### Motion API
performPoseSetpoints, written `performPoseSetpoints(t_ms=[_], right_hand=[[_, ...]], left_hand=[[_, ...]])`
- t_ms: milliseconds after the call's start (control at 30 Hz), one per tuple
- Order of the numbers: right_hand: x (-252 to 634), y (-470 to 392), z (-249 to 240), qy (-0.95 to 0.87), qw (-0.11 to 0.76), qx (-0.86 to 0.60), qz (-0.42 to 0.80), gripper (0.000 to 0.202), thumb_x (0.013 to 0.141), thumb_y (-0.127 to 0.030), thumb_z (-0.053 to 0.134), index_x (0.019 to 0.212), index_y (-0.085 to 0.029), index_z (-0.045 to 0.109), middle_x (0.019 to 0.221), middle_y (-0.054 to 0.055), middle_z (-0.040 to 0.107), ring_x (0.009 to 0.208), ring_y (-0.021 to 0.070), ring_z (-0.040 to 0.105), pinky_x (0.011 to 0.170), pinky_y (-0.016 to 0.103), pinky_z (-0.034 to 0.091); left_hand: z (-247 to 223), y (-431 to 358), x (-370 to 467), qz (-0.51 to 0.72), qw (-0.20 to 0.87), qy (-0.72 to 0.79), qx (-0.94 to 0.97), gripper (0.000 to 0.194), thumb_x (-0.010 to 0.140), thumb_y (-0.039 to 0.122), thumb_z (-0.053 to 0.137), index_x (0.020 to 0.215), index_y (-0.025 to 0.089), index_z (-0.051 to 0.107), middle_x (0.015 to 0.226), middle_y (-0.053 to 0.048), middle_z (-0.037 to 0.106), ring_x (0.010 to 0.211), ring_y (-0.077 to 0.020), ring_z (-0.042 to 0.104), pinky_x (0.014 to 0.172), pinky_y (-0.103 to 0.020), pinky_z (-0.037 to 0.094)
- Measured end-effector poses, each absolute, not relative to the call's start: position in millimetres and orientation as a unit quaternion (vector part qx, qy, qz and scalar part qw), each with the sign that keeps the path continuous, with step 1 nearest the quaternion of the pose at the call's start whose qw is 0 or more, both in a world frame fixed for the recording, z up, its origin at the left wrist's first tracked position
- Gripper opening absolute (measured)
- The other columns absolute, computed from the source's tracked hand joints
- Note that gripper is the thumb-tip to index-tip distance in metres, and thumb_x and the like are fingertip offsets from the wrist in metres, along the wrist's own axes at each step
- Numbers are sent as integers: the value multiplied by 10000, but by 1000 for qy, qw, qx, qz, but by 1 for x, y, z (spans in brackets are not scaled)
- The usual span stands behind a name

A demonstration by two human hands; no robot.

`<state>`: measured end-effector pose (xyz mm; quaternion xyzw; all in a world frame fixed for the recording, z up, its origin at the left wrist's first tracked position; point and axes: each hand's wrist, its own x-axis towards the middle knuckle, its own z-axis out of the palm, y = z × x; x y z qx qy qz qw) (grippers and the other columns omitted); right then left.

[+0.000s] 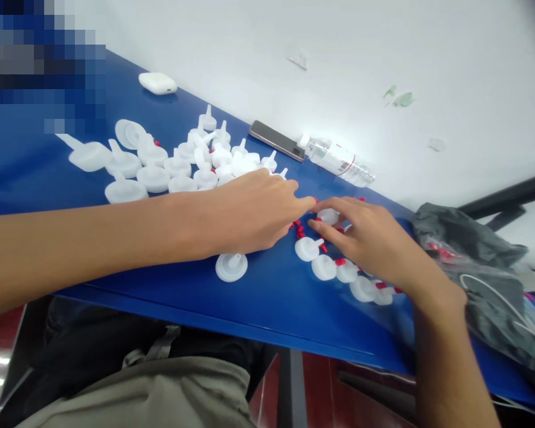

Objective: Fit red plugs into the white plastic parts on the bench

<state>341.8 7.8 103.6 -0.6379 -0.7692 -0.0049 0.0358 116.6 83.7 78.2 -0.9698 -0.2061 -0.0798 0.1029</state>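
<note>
My left hand point(267, 205) reaches across the blue table with its index finger stretched toward my right fingertips. Its other fingers are curled, and what they may hold is hidden. My right hand point(361, 229) is bent over a row of white nozzle caps, thumb and index finger apart, with no held thing visible. A white nozzle cap point(328, 216) shows between that thumb and finger. Small red tips point(299, 230) lie loose beneath the fingertips. In front of my right hand, several white caps carry red tips, such as this cap point(324, 267). A single white cap point(231, 267) lies below my left wrist.
Many white nozzle caps point(153, 177) are heaped at left. Along the wall lie a white earbud case point(158, 83), a phone point(276, 140) and a clear plastic bottle point(336, 159). A dark plastic bag point(468, 238) sits at right. The table's front edge point(196, 321) runs before my lap.
</note>
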Motion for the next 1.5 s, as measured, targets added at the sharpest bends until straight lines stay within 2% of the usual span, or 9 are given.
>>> performPoseSetpoints(t_ms=[267, 467, 933, 1033, 1200, 1367, 1500], right_hand=[[342, 8, 103, -771, 41, -635, -10, 274, 1056, -426, 615, 1226, -284, 776, 997, 54, 834, 811, 279, 750, 724, 392, 496], [340, 7, 104, -764, 40, -644, -1, 261, 1057, -409, 629, 1223, -272, 775, 994, 50, 832, 811, 275, 750, 734, 393, 488], [340, 7, 103, -763, 33, -645, -2, 232, 1081, -389, 627, 1223, -263, 760, 1012, 48, 822, 860, 260, 736, 759, 383, 480], [341, 8, 102, -770, 27, -638, -6, 218, 1091, -379, 610, 1210, -257, 747, 1027, 42, 815, 867, 252, 731, 769, 384, 474], [344, 9, 99, -773, 44, -633, -13, 175, 1083, -384, 633, 1158, -269, 742, 1041, 33, 813, 898, 254, 734, 779, 385, 476], [344, 9, 98, -772, 40, -634, -5, 179, 1095, -399, 601, 1044, -267, 711, 967, 22, 795, 797, 233, 697, 733, 376, 454], [343, 9, 99, -770, 43, -637, 0, 152, 1085, -385, 621, 1032, -268, 702, 937, 18, 769, 783, 226, 672, 726, 371, 437]], left_hand=[[81, 83, 116, -61, 103, -213, -970, 272, 1103, 245, 491, 1331, 201, 633, 1099, -133, 727, 886, -298, 704, 731, -394, 440], [81, 83, 117, -60, 103, -210, -970, 273, 1101, 230, 487, 1332, 195, 629, 1085, -133, 719, 886, -316, 712, 702, -407, 427], [76, 85, 115, -87, 113, -201, -969, 274, 1102, 245, 509, 1343, 188, 626, 1034, -112, 715, 817, -288, 690, 650, -384, 358], [74, 86, 115, -90, 127, -195, -968, 271, 1069, 187, 534, 1326, 190, 617, 990, -93, 707, 777, -268, 667, 649, -377, 341], [73, 89, 114, -87, 122, -193, -970, 415, 929, 17, 558, 1294, 206, 615, 996, -82, 700, 731, -249, 631, 638, -368, 313], [73, 91, 114, -95, 104, -196, -970, 442, 911, -16, 540, 1288, 200, 621, 990, -82, 700, 735, -250, 644, 624, -364, 300], [72, 92, 114, -103, 98, -195, -971, 455, 912, -29, 530, 1299, 194, 614, 997, -83, 716, 756, -253, 669, 622, -361, 302]])
